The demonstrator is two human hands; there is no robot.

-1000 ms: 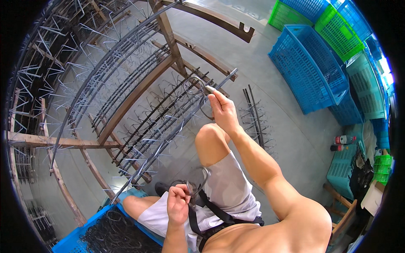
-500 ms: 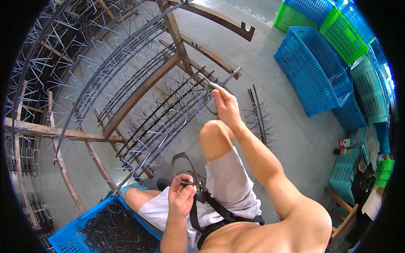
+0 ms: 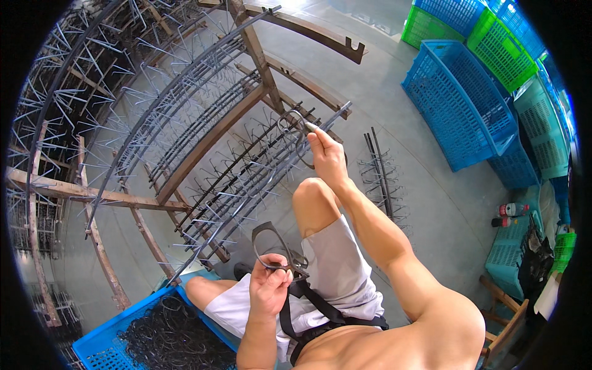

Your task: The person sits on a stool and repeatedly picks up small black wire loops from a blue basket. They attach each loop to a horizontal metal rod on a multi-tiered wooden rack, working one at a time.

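Note:
My left hand [image 3: 269, 293], above my lap, pinches a dark eyeglass frame [image 3: 264, 229] by its middle; one rim stands up above the fingers. With my right arm stretched forward, my right hand [image 3: 327, 157] closes thumb and finger on another dark eyeglass frame [image 3: 302, 143]. That frame is at the upper end of a metal rod with hooks [image 3: 271, 180]; whether it touches a hook I cannot tell. More hooked rods lie side by side on the brown metal rack [image 3: 213, 145]. A blue crate [image 3: 102, 330] beside my left knee holds a tangled pile of black eyeglass frames [image 3: 179, 336].
Two hooked rods [image 3: 380, 172] lie on the floor right of the rack. Blue crates [image 3: 456, 117] and green crates [image 3: 502, 52] are stacked at the far right. Bottles [image 3: 512, 209] rest on a teal crate [image 3: 505, 250], near a wooden stool [image 3: 505, 314]. Dense hooked racks fill the left.
My left hand has shifted slightly right and turned its eyeglass frame a little. My right hand has moved slightly down and left, still gripping its frame near the rod.

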